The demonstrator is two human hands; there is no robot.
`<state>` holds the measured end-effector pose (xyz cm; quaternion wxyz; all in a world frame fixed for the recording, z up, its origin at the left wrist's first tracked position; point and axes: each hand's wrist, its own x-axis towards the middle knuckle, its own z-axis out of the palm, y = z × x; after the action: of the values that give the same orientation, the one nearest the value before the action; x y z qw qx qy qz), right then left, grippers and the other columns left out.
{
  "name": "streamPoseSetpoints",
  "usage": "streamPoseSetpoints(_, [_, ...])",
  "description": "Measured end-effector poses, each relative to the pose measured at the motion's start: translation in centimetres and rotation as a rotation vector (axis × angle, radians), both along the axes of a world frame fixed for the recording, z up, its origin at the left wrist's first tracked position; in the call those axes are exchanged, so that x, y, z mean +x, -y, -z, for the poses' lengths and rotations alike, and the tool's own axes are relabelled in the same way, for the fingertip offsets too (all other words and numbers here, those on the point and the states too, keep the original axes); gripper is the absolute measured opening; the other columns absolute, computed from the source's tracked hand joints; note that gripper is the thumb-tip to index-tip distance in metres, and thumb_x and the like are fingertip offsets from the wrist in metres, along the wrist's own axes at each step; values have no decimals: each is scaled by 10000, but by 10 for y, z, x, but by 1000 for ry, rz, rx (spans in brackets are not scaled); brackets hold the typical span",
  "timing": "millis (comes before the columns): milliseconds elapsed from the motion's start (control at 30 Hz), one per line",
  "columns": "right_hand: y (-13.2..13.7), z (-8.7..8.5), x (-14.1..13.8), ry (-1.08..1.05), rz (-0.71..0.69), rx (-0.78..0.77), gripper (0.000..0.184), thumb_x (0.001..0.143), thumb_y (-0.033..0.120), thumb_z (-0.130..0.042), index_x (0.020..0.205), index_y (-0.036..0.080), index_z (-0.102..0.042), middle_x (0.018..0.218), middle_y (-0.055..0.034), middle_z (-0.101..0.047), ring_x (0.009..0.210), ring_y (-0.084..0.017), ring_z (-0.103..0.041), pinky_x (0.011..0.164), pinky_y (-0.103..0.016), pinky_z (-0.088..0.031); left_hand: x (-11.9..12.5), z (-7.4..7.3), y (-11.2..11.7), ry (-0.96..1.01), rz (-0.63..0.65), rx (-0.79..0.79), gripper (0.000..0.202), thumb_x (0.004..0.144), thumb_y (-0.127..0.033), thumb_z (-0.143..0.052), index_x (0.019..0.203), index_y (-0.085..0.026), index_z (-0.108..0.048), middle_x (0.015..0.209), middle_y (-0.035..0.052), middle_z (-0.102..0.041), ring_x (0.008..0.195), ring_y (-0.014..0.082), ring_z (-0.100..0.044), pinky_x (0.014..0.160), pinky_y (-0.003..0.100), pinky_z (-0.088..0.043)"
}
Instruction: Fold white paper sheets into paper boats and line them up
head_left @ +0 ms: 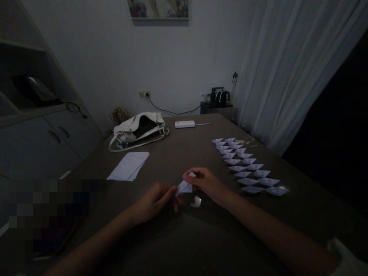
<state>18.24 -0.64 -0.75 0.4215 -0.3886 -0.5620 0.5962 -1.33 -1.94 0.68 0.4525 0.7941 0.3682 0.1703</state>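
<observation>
A small piece of folded white paper (pixel 185 187) is held just above the table between my two hands. My left hand (pixel 158 198) pinches its lower left corner between thumb and fingers. At its upper right edge, my right hand (pixel 204 182) grips the paper, thumb and index finger closed on it. Beneath the right hand, a bright white patch (pixel 196 202) shows on the table; I cannot tell whether it is a reflection or a scrap. Folded paper boats (pixel 250 181) stand in two rows on the right. To the left lies a stack of white paper sheets (pixel 128 165).
A white handbag (pixel 139 128) lies open at the far left of the brown table (pixel 184 147). Near the back edge is a white power bank (pixel 184 124) with a short cable. Black kettles (pixel 220 96) stand beyond the table, beside a sheer curtain (pixel 267 69).
</observation>
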Motion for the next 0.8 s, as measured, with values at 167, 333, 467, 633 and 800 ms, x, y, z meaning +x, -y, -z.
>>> streamPoseSetpoints(167, [6, 3, -6, 37, -76, -33, 317, 630, 423, -729, 655, 133, -603, 590, 6, -581, 536, -87, -490, 500, -211, -343, 0, 0, -1, -14, 8, 35, 493, 946, -402, -276, 821, -109, -652, 688, 51, -673, 642, 131, -598, 644, 218, -447])
streamPoseSetpoints(333, [7, 1, -6, 40, 33, -49, 305, 602, 395, -751, 656, 135, -601, 589, 13, -594, 540, -87, -512, 513, -202, -363, 0, -1, -3, -126, -30, 232, 449, 928, -414, -339, 739, -123, -625, 695, 25, -640, 630, 120, -570, 610, 202, -412])
streamPoseSetpoints(467, [7, 1, -7, 59, 47, -5, 320, 613, 414, -742, 632, 133, -590, 566, 29, -559, 523, -80, -491, 504, -198, -349, 1, -1, -3, -111, -46, 246, 428, 939, -385, -328, 781, -121, -626, 711, 30, -652, 652, 124, -595, 643, 206, -425])
streamPoseSetpoints(633, [6, 6, -7, 74, 27, 44, 387, 706, 512, -645, 625, 137, -593, 537, 23, -540, 496, -77, -461, 483, -199, -333, 1, -1, -2, -80, -12, 169, 436, 952, -371, -295, 809, -121, -623, 697, 37, -668, 642, 124, -606, 639, 204, -433])
streamPoseSetpoints(800, [4, 9, -7, 77, 10, 96, 392, 717, 513, -635, 608, 139, -585, 520, 27, -534, 479, -76, -462, 475, -197, -336, -1, -1, -1, -75, -21, 108, 477, 951, -392, -282, 780, -113, -630, 679, 42, -671, 624, 125, -602, 627, 206, -432])
